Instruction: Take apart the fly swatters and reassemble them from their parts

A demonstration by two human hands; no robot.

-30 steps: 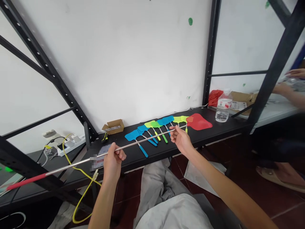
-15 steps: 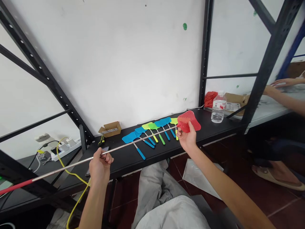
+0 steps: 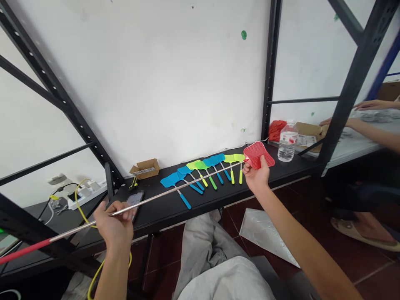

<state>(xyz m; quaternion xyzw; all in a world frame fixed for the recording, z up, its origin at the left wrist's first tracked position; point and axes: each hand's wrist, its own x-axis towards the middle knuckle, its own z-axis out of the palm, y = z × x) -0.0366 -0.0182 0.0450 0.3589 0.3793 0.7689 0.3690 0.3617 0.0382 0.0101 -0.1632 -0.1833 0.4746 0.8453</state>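
A red fly swatter [image 3: 261,151] with a long, extended metal rod stretches across the view, its red handle reaching the left edge. My right hand [image 3: 256,176] pinches it where the head meets the rod, thumb against the red mesh. Around the rod nearer the handle, my left hand [image 3: 115,223] has its fingers loosely curled. Behind the rod, several short fly swatters lie side by side on the black shelf [image 3: 156,218]: blue ones [image 3: 171,180], yellow-green ones [image 3: 230,159] and a brighter green one [image 3: 208,173].
A phone [image 3: 135,200], a small open cardboard box [image 3: 144,168] and a power strip [image 3: 87,196] are at left. On the right stands a water bottle [image 3: 287,141] beside a black post [image 3: 346,87]. Another person's arm [image 3: 368,129] is beyond it. A silvery bag [image 3: 265,233] lies on the floor.
My right hand and the red swatter head have moved right, uncovering another yellow-green swatter. My left hand has slid left and down along the rod toward the red handle, uncovering more of the phone.
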